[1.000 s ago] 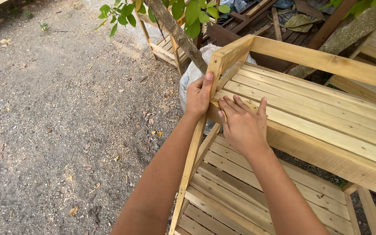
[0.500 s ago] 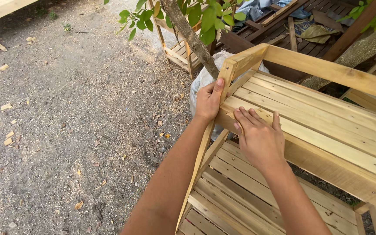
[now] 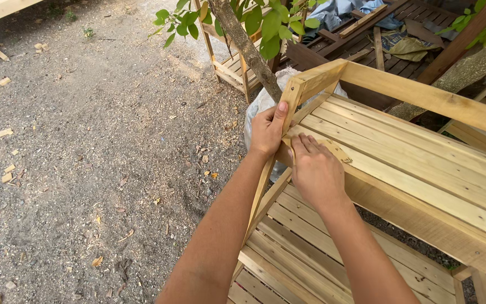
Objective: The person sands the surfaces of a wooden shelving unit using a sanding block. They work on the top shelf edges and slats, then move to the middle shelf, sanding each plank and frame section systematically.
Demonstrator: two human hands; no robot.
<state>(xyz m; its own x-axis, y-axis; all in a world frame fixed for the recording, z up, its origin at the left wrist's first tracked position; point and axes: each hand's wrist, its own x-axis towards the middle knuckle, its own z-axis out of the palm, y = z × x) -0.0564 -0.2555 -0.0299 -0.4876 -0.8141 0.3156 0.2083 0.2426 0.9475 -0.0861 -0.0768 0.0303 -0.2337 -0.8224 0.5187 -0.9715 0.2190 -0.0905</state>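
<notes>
A pale wooden slatted shelf unit [image 3: 417,169] fills the right side of the head view, with an upper slatted shelf and a lower one [image 3: 305,247] beneath it. My left hand [image 3: 266,130] grips the corner post [image 3: 291,98] at the unit's left end, thumb lying up along the post. Just to its right, my right hand [image 3: 315,169] presses palm down on the front slat of the upper shelf, covering a round tan piece [image 3: 337,151] whose edge peeks out past the fingers.
Gravel ground strewn with sawdust and wood scraps [image 3: 4,132] spreads to the left. A thin tree trunk [image 3: 248,48] with green leaves rises behind the corner post, beside a white bag [image 3: 257,107]. Another wooden frame [image 3: 226,67] and dark planks [image 3: 378,39] lie at the back.
My right hand has slid left along the front slat toward the corner post, and its spread fingers have drawn together. My left hand keeps its grip on the post.
</notes>
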